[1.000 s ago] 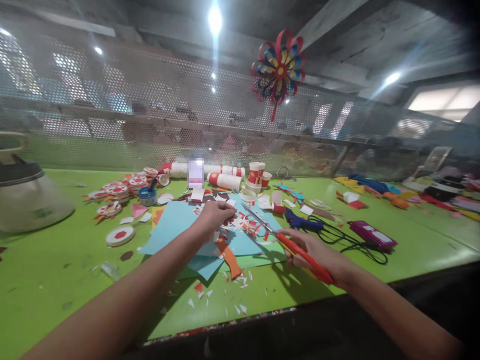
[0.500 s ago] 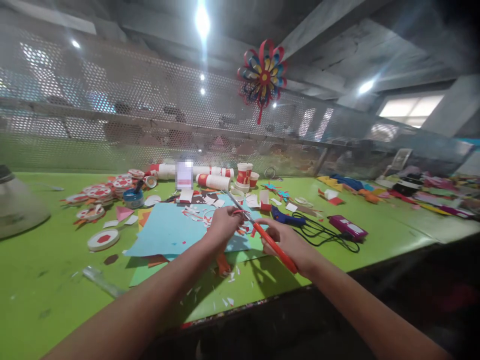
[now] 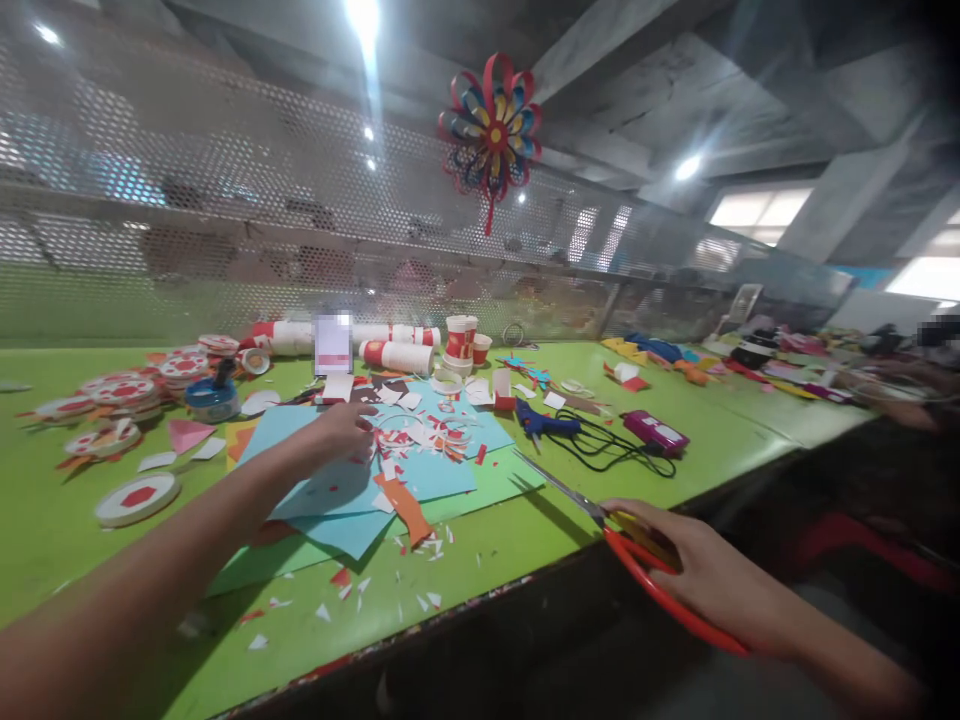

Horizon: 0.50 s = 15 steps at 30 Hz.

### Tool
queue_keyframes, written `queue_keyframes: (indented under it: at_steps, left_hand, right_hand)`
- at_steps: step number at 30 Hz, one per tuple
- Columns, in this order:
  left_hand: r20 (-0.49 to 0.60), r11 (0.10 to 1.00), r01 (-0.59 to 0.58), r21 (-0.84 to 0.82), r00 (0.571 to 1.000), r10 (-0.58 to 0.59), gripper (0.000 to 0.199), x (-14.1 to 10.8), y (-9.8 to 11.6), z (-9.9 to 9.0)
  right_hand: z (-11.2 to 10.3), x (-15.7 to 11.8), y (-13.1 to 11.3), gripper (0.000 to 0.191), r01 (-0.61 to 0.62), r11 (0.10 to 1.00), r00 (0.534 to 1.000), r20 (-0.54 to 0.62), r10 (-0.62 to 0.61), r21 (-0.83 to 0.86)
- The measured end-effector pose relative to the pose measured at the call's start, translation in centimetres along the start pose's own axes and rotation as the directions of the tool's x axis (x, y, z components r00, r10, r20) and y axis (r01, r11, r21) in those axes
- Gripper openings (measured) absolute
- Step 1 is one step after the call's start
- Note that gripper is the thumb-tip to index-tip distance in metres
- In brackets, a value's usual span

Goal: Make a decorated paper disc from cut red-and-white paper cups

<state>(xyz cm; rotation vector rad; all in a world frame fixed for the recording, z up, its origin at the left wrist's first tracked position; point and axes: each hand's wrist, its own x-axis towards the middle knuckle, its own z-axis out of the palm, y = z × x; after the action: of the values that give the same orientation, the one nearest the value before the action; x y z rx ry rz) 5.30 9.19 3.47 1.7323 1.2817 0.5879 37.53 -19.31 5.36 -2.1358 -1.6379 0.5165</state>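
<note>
My right hand (image 3: 712, 575), over the table's front edge, grips scissors (image 3: 570, 488) with red and yellow handles. Their slim metal blades look nearly closed and point left over the green table. My left hand (image 3: 341, 435) reaches over light blue paper (image 3: 442, 480), with its fingers a little apart beside red-and-white paper scraps (image 3: 431, 435). Nothing shows in that hand, though its fingertips are partly hidden. An orange paper strip (image 3: 409, 508) lies nearer the front, among small white clippings.
White-and-red paper cups (image 3: 460, 342) and stacked-cup rolls (image 3: 396, 356) stand and lie at the back. Red-spotted paper discs (image 3: 127, 390) and a blue jar (image 3: 212, 398) are on the left. A blue glue gun (image 3: 547, 422) with a black cord lies right of the paper. A pixelated phone-like screen (image 3: 333, 345) stands behind.
My hands have moved apart: the left one to the left over the paper, the right one, with the scissors, right and toward the table's edge. The camera view has turned right.
</note>
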Motion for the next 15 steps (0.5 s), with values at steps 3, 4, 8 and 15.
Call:
queue_keyframes:
  at_steps: [3,4,8,15]
  left_hand:
    - [-0.011,0.996,-0.080,0.038,0.997,0.080,0.061,0.2,0.3,0.5]
    - [-0.023,0.993,-0.106,0.056,0.994,0.108,0.060,0.2,0.4,0.6]
    - [-0.047,0.971,-0.202,0.127,0.977,0.210,0.046,-0.4,1.2,0.4]
    - [-0.019,0.943,-0.252,0.216,0.965,0.262,0.042,-2.0,0.2,0.6]
  right_hand:
    - [0.2,-1.4,1.6,0.065,-0.039,0.998,0.999,-0.031,0.038,-0.056]
    - [0.3,-1.4,2.1,0.064,-0.043,0.996,0.998,-0.051,0.039,-0.083]
    - [0.5,0.3,3.5,0.059,-0.071,0.973,0.991,-0.129,0.044,-0.217]
    - [0.6,7.7,4.3,0.053,-0.106,0.935,0.980,-0.192,0.042,-0.337]
